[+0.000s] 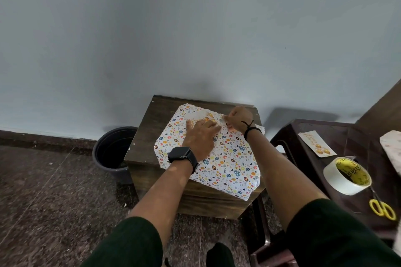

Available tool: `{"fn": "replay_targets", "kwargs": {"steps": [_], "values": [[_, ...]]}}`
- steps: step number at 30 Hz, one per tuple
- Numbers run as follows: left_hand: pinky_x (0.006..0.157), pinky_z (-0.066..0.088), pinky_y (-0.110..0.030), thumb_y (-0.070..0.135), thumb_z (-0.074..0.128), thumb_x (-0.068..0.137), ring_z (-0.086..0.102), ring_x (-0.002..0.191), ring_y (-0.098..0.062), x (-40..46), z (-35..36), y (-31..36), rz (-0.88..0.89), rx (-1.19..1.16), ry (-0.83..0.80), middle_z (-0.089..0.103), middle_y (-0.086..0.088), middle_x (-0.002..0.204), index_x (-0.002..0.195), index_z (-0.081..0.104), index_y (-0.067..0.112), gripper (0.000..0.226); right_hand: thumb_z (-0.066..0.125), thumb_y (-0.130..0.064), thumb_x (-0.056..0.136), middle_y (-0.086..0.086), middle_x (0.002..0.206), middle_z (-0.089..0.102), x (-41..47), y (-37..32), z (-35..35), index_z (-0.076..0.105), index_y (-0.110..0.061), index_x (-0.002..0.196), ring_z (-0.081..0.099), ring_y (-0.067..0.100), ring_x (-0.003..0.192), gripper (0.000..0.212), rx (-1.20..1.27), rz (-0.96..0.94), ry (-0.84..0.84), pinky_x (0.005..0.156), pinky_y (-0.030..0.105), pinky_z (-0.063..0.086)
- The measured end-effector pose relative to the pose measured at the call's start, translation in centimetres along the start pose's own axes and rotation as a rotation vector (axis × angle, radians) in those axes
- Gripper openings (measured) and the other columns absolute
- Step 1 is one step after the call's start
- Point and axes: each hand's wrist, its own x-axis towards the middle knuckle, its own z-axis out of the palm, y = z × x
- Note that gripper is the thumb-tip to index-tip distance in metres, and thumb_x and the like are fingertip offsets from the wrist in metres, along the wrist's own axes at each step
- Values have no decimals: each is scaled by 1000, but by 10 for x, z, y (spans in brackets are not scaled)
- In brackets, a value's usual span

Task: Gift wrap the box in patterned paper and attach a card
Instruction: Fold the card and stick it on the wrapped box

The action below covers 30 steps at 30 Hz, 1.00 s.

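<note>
The box (227, 158), wrapped in white paper printed with coloured eggs and hearts, lies flat on a dark wooden stand (152, 123). A small card (200, 120) with gold print rests on the far part of the box top. My left hand (200, 138), with a black watch on the wrist, lies flat with its fingers pressing on the card. My right hand (237, 120) is at the card's right end, fingertips pinched together there; what they pinch is too small to tell.
A black bucket (112, 151) stands on the floor left of the stand. A dark plastic stool (338, 136) on the right carries a second card (316, 143), a tape roll (347, 175) and yellow-handled scissors (383, 209). A wall rises just behind.
</note>
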Motion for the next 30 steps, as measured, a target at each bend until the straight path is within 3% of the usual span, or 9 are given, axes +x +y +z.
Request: {"fn": "replay_targets", "kwargs": {"steps": [4,8,13,16,20,24,27,30], "values": [[114,8,-60,5,44,91,25,140,-19,-2,0,0,1,38,22,36,6,148,140,41,31,55,56,-22,94,17,84,72,-12,4,2,50,-15,60,66,19,71,36,130,-2,93,81,37,55],[114,10,-58,5,44,90,25,140,-19,-2,0,0,11,65,25,34,7,149,139,40,38,59,53,-19,95,12,93,69,-33,15,7,55,-11,95,63,16,75,8,307,-18,157,67,26,52],[113,11,-58,12,42,95,25,140,-20,-3,0,-4,16,82,13,32,6,151,144,31,37,56,52,-20,96,4,105,59,-61,21,-3,52,-9,114,60,20,94,21,302,-82,37,72,26,52],[112,15,-58,31,33,101,30,137,-21,0,4,-3,43,97,28,36,6,148,141,37,37,41,54,-20,95,4,101,60,-75,41,-27,53,-13,110,64,20,88,16,319,-58,9,78,36,56],[112,14,-57,44,32,99,30,137,-21,2,8,-9,31,71,17,37,8,148,136,44,39,39,59,-13,91,-1,87,62,-85,82,-73,58,-13,101,66,25,90,10,270,-29,87,84,43,56],[113,13,-55,44,33,99,29,139,-21,4,12,-11,44,69,24,37,6,148,137,44,39,40,62,-4,84,7,84,68,-97,127,-132,64,-14,89,67,17,74,11,172,78,313,68,28,59],[113,17,-52,42,34,100,30,139,-20,6,15,-12,72,87,30,39,5,148,138,44,37,40,63,-3,82,10,88,70,-106,158,-171,66,-14,85,65,16,70,12,72,179,447,59,17,53],[114,19,-50,41,36,100,30,139,-20,7,16,-13,88,68,31,40,3,148,137,46,34,40,67,-3,77,8,84,69,-114,186,-194,68,-14,84,66,23,84,13,-32,272,482,77,31,54]]}}
